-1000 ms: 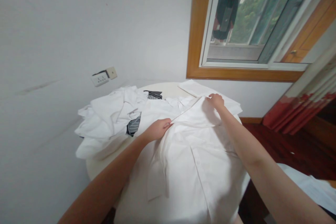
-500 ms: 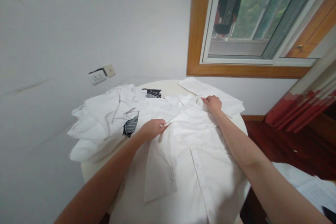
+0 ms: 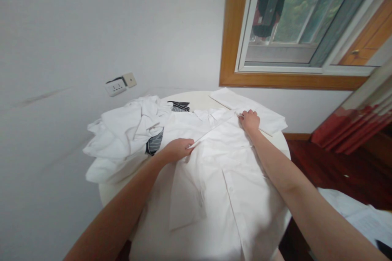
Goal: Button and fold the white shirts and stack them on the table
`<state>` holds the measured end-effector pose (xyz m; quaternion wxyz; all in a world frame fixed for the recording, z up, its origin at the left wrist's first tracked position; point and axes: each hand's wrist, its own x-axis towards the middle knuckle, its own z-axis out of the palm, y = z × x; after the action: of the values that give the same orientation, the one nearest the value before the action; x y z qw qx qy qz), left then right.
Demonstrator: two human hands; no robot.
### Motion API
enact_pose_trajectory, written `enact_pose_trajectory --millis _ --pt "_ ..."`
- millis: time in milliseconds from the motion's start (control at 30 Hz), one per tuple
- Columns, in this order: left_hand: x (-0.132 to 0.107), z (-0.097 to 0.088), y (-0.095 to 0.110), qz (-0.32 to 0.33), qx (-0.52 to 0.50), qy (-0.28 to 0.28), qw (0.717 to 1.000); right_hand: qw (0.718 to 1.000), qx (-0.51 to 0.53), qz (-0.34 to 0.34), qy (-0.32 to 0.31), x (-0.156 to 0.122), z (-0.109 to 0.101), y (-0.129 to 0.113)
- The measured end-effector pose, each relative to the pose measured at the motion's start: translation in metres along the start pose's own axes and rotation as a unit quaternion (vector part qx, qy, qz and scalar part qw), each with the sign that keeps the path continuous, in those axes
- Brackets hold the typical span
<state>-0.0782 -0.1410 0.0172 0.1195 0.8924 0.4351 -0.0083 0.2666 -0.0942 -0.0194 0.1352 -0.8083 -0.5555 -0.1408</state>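
Note:
A white button-up shirt point(image 3: 211, 187) is spread over a round white table point(image 3: 200, 97), its front hanging toward me over the near side. My left hand point(image 3: 179, 149) pinches a folded edge of the shirt near its middle. Farther up and to the right, my right hand point(image 3: 250, 120) grips the other end of that edge, so a straight line of cloth runs between the two hands. One sleeve with its cuff point(image 3: 186, 208) lies folded down over the front, left of the button strip point(image 3: 232, 195).
Crumpled white cloth point(image 3: 122, 130) is heaped on the table's left, with dark striped fabric point(image 3: 155, 142) beside it. A flat folded white cloth point(image 3: 260, 110) lies at the back right. Wall sockets point(image 3: 116, 87), a wood-framed window point(image 3: 275, 80) and a red-and-cream curtain point(image 3: 343, 126) stand behind.
The edge between my hands has become straighter and tauter, and a small loop of cloth by my right hand has flattened. Both hands keep their hold; the view has shifted slightly.

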Motion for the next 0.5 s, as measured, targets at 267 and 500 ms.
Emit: enact_pose_trajectory --millis 267,500 --pt "0.002 0.005 -0.006 0.011 -0.038 0.025 0.999 0.993 0.078 0.089 -0.022 0.017 -0.007 0.016" --pt "0.004 0.008 -0.008 0.019 -0.127 0.031 0.991 0.981 0.116 0.150 -0.046 0.027 0.001 0.033"
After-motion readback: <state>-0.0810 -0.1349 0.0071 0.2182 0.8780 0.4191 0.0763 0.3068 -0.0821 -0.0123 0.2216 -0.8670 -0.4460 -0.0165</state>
